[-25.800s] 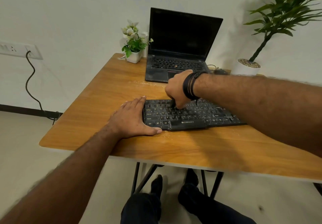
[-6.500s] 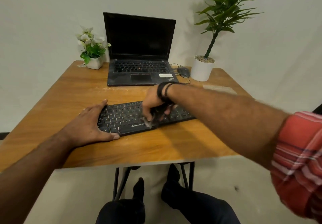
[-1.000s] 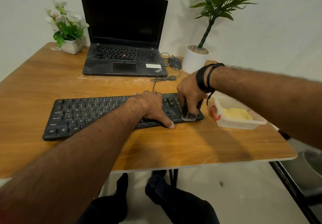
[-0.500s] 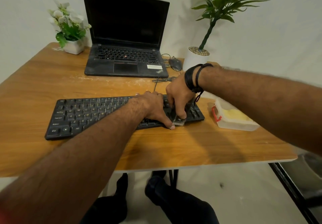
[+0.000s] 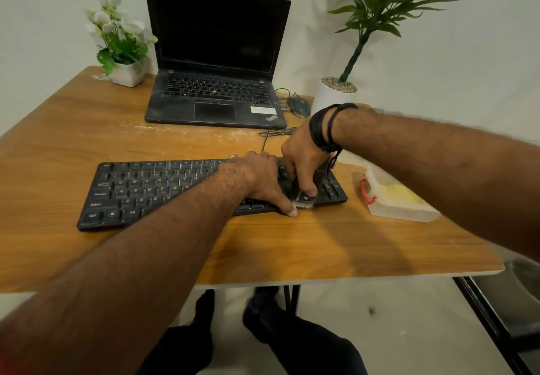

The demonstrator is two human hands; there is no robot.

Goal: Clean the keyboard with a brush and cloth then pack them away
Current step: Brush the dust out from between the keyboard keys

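Note:
A black keyboard [image 5: 152, 189] lies across the wooden table [image 5: 292, 246]. My left hand [image 5: 257, 180] rests flat on its right half, fingers spread, thumb at the front edge. My right hand [image 5: 304, 161] is closed on a small brush [image 5: 304, 201], whose pale bristles touch the keyboard's front right edge beside my left thumb. A clear plastic box [image 5: 394, 199] with a red clip holds a yellow cloth [image 5: 401, 195], just right of the keyboard.
An open black laptop [image 5: 216, 76] stands behind the keyboard, with a mouse [image 5: 298, 106] and cable to its right. A white flower pot [image 5: 127, 73] is at the back left, a potted plant [image 5: 336, 94] at the back right. White dust streaks the wood in front of the laptop.
My right hand has drawn the brush from the keyboard's right end leftward and toward the front edge, next to my left thumb. My left hand has stayed on the keys.

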